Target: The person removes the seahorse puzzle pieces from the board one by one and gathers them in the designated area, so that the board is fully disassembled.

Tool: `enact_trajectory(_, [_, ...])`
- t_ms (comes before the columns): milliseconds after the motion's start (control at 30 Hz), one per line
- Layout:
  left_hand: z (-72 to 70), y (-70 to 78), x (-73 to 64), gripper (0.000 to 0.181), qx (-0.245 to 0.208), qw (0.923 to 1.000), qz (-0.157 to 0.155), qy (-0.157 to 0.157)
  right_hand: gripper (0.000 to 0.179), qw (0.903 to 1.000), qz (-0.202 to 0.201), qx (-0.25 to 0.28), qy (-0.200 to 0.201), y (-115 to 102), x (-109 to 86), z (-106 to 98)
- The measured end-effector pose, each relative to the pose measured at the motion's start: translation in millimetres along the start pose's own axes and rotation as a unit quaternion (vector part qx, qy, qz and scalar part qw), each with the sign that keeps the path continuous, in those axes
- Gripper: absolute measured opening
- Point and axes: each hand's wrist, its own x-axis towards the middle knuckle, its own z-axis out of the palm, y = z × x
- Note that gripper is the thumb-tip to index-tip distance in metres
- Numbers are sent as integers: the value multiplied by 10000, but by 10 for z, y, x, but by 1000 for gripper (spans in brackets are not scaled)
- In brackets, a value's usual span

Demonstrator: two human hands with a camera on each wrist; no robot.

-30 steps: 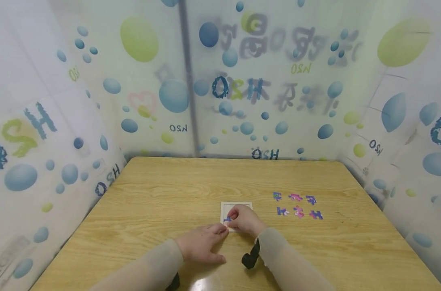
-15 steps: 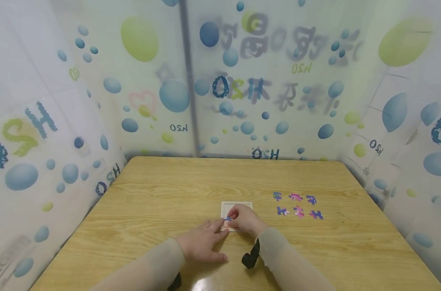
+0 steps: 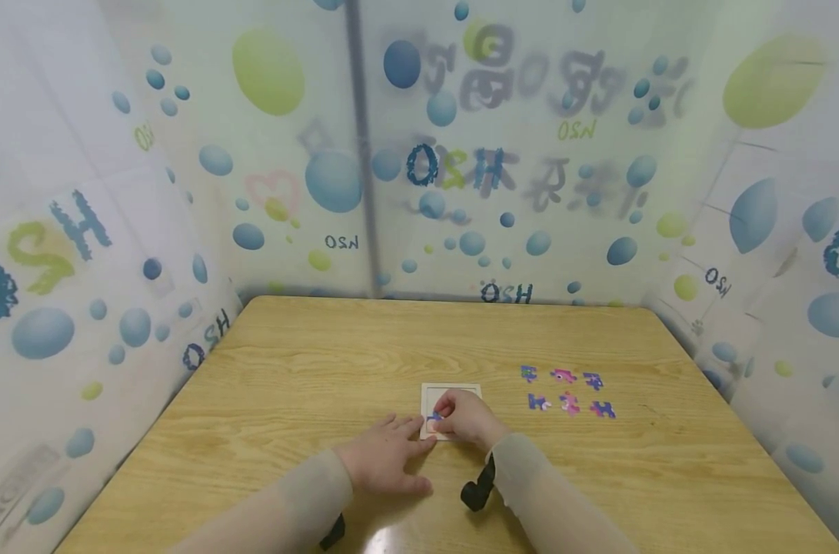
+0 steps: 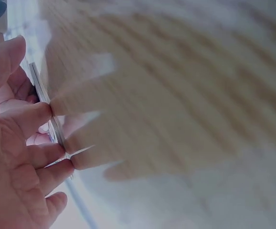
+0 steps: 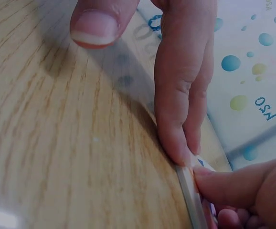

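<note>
Tray [image 3: 451, 385] holds a blue puzzle piece [image 3: 434, 417] pinched by the right hand [image 3: 469, 420], left hand [image 3: 386, 460] outstretched against the tray.

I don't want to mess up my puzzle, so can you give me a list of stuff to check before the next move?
1. Frame lying flat on the table: ok, the frame rests on the table.
2. Frame being steadied: ok, the left hand touches its edge with outstretched fingers.
3. Piece under control: ok, the right hand seems to pinch a blue puzzle piece inside the frame.
4. Piece fitted properly: cannot tell, the fingers hide too much.
5. Loose pieces easy to choose from: ok, six loose pieces lie apart in two rows, right of the frame.
6. Every piece in: not ok, those six are outside.
</note>
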Motion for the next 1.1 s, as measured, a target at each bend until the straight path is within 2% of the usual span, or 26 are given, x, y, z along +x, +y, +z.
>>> enact_trajectory(267, [-35, -3, 52, 70, 67, 10000, -45, -45, 23, 9998, -27, -122, -168, -27, -25, -9])
enact_trajectory(567, [-35, -1, 74, 69, 198, 9998, 5, -35, 22, 9996, 118, -149, -187, -38, -16, -16])
enact_trajectory(1100, [-64, 24, 70, 70, 163, 9998, -75, -132, 23, 9998, -56, 10, -205, 12, -22, -6])
